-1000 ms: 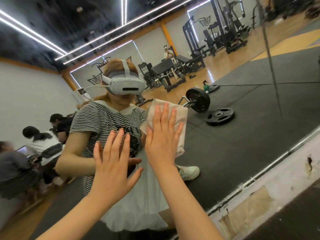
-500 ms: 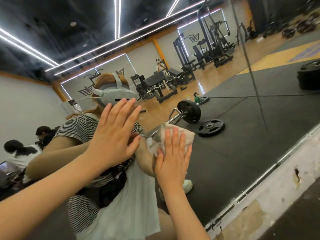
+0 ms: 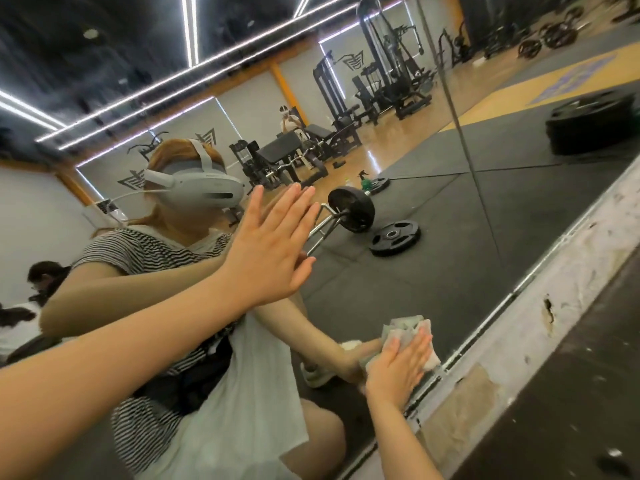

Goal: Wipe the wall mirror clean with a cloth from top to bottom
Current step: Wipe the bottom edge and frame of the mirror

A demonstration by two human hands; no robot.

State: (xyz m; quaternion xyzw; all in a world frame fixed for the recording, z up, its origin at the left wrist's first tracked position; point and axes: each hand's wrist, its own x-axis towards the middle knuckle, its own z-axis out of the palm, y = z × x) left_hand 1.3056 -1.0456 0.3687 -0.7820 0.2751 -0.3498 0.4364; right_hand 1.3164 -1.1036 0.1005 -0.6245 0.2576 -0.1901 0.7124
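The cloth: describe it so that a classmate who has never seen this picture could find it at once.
Start at the large wall mirror and follow it down to its metal bottom edge. There the right hand presses a crumpled, pale cloth flat against the glass. The left hand, higher up, is bare.

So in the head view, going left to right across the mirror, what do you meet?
Left hand flat on the mirror → reflected barbell plate → loose weight plate → right hand pressing the cloth by the bottom edge → mirror seam → stacked plates.
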